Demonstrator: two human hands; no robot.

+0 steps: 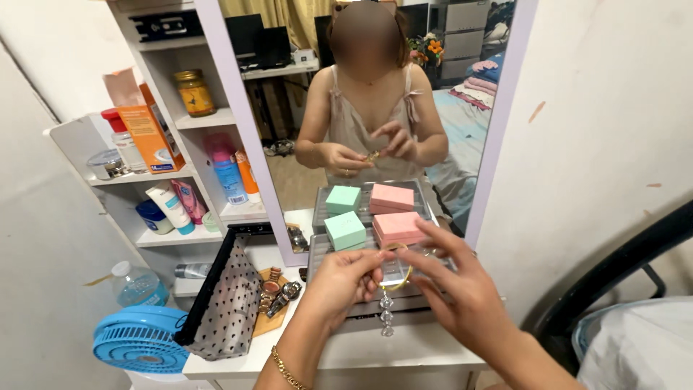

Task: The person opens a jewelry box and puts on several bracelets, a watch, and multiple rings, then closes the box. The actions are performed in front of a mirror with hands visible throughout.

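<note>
Blue fan (141,338), water bottle (136,284), orange box (150,136) on shelf – amber jar (193,92), green box (345,231), pink box (399,227), wristwatches (278,292) on counter (375,350)

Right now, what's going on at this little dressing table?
A person stands at a white dressing table facing a mirror. Both hands hold a thin gold hoop with a string of clear crystals hanging from it: the left hand pinches one side, and the right hand touches the other with spread fingers. Just behind sit a mint green box and a pink box on a clear organiser. Wristwatches lie to the left.
</note>
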